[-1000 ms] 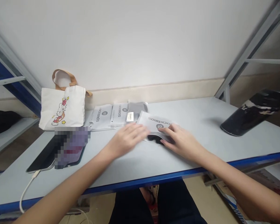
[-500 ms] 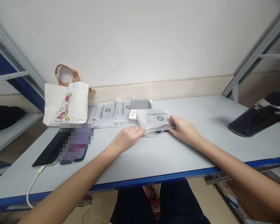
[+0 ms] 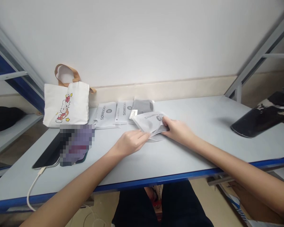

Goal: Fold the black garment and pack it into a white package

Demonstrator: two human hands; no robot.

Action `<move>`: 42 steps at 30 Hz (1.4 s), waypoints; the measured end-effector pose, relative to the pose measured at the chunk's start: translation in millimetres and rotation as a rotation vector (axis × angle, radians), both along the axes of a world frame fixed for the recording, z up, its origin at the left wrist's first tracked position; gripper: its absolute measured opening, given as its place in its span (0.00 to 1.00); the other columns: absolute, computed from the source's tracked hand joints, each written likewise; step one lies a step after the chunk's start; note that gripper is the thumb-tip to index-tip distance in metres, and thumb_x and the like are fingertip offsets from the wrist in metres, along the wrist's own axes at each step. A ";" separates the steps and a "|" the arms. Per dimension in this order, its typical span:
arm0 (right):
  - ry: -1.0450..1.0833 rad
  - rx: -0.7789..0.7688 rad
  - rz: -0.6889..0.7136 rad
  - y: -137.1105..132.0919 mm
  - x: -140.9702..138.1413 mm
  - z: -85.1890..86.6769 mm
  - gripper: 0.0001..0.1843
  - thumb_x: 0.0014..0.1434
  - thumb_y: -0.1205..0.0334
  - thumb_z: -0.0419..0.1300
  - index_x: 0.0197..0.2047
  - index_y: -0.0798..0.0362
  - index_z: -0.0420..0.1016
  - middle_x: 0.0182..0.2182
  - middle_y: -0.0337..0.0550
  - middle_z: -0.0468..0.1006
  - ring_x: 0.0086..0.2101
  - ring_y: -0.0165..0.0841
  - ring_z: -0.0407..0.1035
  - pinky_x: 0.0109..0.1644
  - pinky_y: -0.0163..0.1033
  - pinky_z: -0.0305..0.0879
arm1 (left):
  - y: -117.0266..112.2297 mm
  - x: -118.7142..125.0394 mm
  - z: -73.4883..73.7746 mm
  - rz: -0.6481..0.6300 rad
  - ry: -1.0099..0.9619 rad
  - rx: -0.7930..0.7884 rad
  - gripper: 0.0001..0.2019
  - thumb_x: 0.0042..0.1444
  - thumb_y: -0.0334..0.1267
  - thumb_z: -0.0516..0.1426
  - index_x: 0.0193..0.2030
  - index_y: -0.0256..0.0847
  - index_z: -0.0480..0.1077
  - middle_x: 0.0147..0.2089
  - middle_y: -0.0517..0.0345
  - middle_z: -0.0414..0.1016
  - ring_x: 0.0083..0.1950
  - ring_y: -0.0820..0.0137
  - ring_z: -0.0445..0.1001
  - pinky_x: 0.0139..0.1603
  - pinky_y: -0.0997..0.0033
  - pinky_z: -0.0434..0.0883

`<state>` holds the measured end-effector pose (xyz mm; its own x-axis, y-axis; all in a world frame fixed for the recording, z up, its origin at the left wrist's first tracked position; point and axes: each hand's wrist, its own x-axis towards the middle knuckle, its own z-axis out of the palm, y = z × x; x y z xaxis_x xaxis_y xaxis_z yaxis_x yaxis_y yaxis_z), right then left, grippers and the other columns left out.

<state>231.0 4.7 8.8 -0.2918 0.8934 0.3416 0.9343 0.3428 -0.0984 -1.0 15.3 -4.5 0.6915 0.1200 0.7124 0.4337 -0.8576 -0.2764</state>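
Note:
Between both hands is a frosted plastic bag (image 3: 149,122) with dark lettering and a round logo, tilted above the desk. My left hand (image 3: 132,142) pinches its near left edge. With the thumb on top, my right hand (image 3: 178,130) grips the right side. The bag's near edge gapes a little, and layers show there; what lies inside is hard to make out. Just behind it is a similar packet (image 3: 144,105) with dark grey contents and a white label. Two more printed bags, a middle one (image 3: 124,112) and a left one (image 3: 106,115), lie beside that.
A white tote bag (image 3: 66,105) leans at the back left. In front lie a tablet (image 3: 48,151) with a white cable (image 3: 32,189) and a blurred purple item (image 3: 78,145). A black cylindrical object (image 3: 253,121) lies at the right. The desk's blue edge (image 3: 156,183) runs in front.
My right hand has moved left with its side of the bag, which now bends and tilts more. The left hand has shifted slightly right and nearer to me.

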 end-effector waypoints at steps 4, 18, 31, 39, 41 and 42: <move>0.015 -0.052 0.038 6.4 -1.1 6.3 0.07 0.53 0.61 0.56 0.34 0.48 0.59 0.24 0.35 0.71 0.22 0.32 0.65 0.24 0.35 0.49 | -1.2 -5.4 4.5 0.078 0.002 -0.003 0.07 0.60 0.31 0.52 0.36 0.38 0.72 0.28 0.60 0.77 0.29 0.72 0.75 0.28 0.75 0.69; -0.120 0.518 0.380 -62.6 -25.7 -11.9 0.10 0.59 0.69 0.55 0.45 0.53 0.69 0.24 0.37 0.70 0.24 0.28 0.62 0.27 0.36 0.56 | -15.6 -0.5 5.0 -0.124 -0.040 0.144 0.04 0.55 0.28 0.58 0.38 0.36 0.70 0.32 0.61 0.78 0.32 0.74 0.76 0.34 0.74 0.73; -0.310 0.438 0.383 -40.5 21.5 -3.1 0.12 0.62 0.68 0.51 0.45 0.47 0.70 0.25 0.37 0.73 0.24 0.29 0.64 0.28 0.38 0.54 | -21.4 3.7 5.8 -0.067 -0.067 0.185 0.04 0.55 0.26 0.56 0.32 0.38 0.69 0.26 0.65 0.74 0.30 0.76 0.74 0.30 0.76 0.71; -0.388 0.246 0.096 -12.7 94.8 0.0 0.15 0.65 0.62 0.44 0.40 0.49 0.72 0.27 0.43 0.75 0.26 0.33 0.67 0.30 0.40 0.57 | -28.2 8.7 9.5 -0.129 -0.134 0.218 0.05 0.53 0.26 0.58 0.29 0.38 0.70 0.25 0.66 0.75 0.29 0.78 0.75 0.28 0.78 0.72; -0.192 0.212 -0.034 -16.4 94.1 2.5 0.14 0.64 0.57 0.46 0.40 0.49 0.71 0.30 0.44 0.76 0.26 0.34 0.69 0.30 0.41 0.59 | -30.2 9.0 9.7 -0.150 -0.163 0.212 0.05 0.51 0.25 0.60 0.28 0.38 0.69 0.25 0.66 0.75 0.28 0.78 0.74 0.26 0.78 0.72; -0.020 0.169 -0.097 -20.7 89.0 3.1 0.13 0.63 0.53 0.47 0.42 0.49 0.69 0.32 0.45 0.77 0.26 0.35 0.69 0.30 0.41 0.61 | -30.6 8.6 9.5 -0.158 -0.176 0.207 0.06 0.51 0.25 0.60 0.28 0.38 0.69 0.24 0.67 0.74 0.28 0.78 0.74 0.26 0.78 0.72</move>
<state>320.0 -16.0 11.9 -0.2154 0.8478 0.4845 0.9649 0.2612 -0.0280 7.5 -15.4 5.0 0.5535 -0.1389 0.8212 0.3566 -0.8515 -0.3845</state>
